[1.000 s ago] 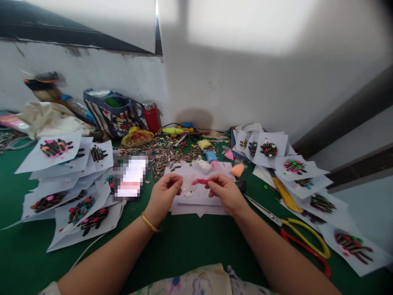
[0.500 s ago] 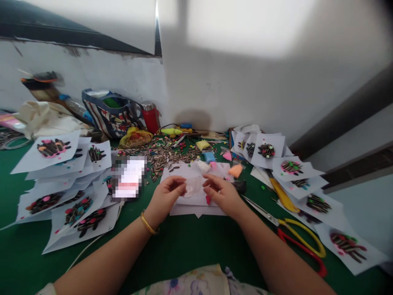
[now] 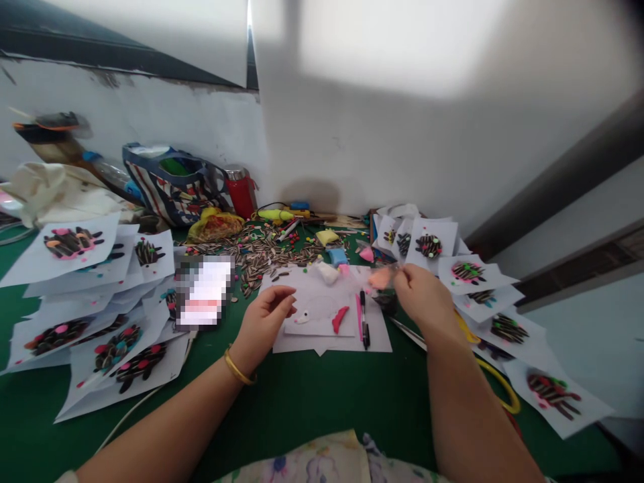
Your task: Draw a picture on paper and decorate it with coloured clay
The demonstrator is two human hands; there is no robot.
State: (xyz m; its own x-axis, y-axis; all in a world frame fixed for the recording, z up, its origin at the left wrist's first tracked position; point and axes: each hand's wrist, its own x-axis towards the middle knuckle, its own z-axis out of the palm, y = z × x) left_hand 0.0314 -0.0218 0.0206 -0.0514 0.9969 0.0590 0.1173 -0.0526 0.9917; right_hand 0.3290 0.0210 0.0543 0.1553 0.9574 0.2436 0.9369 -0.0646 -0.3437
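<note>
My right hand (image 3: 422,295) pinches the edge of a small clear bag of orange clay (image 3: 381,278). My left hand (image 3: 266,318) hovers at the left edge of the white paper (image 3: 302,343), fingers curved, a small gap between them and the thumb, nothing seen in it. A smaller sheet on that paper bears a faint outline, a white clay piece with a black dot (image 3: 305,315) and a red-pink clay piece (image 3: 340,320). To their right lie a black pen (image 3: 365,318) and a pink stick (image 3: 359,316). Bags of white clay (image 3: 328,272) and blue clay (image 3: 338,256) lie behind.
Sheets decorated with seeds and clay are stacked at left (image 3: 75,241) and right (image 3: 553,396). A phone (image 3: 206,292) with a blurred screen lies left. Loose striped seeds (image 3: 266,258) spread behind. Scissors (image 3: 508,396) lie partly under my right forearm. A red flask (image 3: 241,194) and bag (image 3: 171,184) stand back.
My right hand has moved right and away from me, from over the paper to the orange clay bag, and grips it. My left hand stays close to where it was.
</note>
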